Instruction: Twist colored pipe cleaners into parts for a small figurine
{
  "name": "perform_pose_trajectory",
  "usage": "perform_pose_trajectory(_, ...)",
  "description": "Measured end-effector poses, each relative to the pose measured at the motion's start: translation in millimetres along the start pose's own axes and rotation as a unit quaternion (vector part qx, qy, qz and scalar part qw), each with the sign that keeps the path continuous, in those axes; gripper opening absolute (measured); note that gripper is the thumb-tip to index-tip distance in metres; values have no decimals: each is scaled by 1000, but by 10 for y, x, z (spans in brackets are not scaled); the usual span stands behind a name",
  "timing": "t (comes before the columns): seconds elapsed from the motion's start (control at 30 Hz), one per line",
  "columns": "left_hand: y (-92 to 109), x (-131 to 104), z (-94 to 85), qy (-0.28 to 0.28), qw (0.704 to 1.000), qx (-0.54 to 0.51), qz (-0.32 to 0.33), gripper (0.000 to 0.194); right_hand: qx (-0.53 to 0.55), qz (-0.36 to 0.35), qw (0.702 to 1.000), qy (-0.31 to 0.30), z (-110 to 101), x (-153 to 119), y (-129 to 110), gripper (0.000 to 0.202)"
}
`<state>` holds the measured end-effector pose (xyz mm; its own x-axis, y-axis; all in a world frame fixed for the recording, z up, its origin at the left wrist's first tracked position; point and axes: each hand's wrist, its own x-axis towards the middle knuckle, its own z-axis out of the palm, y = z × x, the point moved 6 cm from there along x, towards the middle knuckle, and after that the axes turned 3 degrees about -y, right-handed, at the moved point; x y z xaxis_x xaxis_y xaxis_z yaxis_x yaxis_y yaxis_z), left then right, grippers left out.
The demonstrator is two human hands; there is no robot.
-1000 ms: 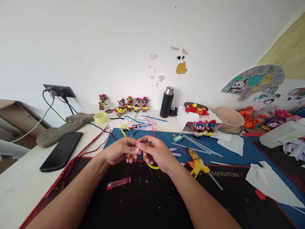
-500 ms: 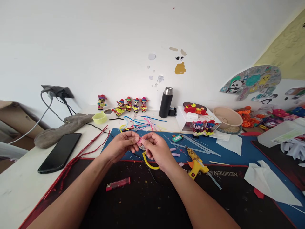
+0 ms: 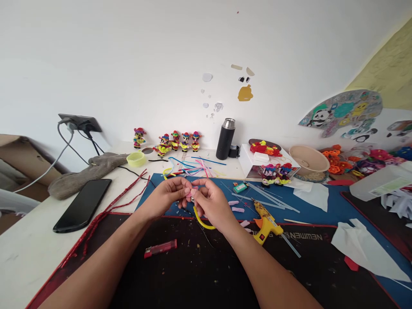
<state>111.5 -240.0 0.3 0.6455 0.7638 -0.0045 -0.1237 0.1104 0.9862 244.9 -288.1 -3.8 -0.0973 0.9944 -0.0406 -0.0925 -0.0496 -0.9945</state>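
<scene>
A small pink pipe cleaner [image 3: 191, 193] is pinched between both hands above the blue mat. My left hand [image 3: 172, 194] has its thumb and fingers closed on its left side. From the right, my right hand [image 3: 209, 198] grips the other end between thumb and forefinger. Much of the piece is covered by my fingers. Just below my right hand a curved yellow pipe cleaner [image 3: 202, 222] lies on the mat. Short pink pieces [image 3: 237, 209] rest right of that hand. A red lighter [image 3: 161, 248] is nearer to me.
Several small pipe-cleaner figures [image 3: 164, 146] stand near the wall. A yellow glue gun [image 3: 264, 225] lies to the right by clear glue sticks [image 3: 264, 197]. A black flask [image 3: 225, 140] stands behind. On the left are a phone [image 3: 82, 206] and red twisted strands [image 3: 96, 219].
Both hands stay together at the pink pipe cleaner, with small finger shifts. A pink strand that rose above my right hand no longer shows there. The whole view has shifted slightly.
</scene>
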Motion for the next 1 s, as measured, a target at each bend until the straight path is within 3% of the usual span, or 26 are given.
perform_pose_trajectory(0.13, 26, 1, -9, 24, 999, -8, 23, 39, -15, 14, 1000, -2, 1, -12, 2, 27)
perform_pose_trajectory(0.53, -41, 16, -49, 56, 998, 2, -15, 45, -38, 15, 999, 6, -11, 4, 47, 28)
perform_pose_trajectory(0.67, -38, 19, -59, 75, 997, -4, -7, 43, -126, -25, 992, 13, -23, -7, 61, 29)
perform_pose_trajectory(0.8, -49, 22, -39, 71, 997, -9, -9, 43, -254, -86, 962, 55, -42, -31, 17, 22)
perform_pose_trajectory(1.0, -42, 17, -27, 67, 998, 15, -12, 45, -294, -100, 948, 74, -56, -56, -41, 17)
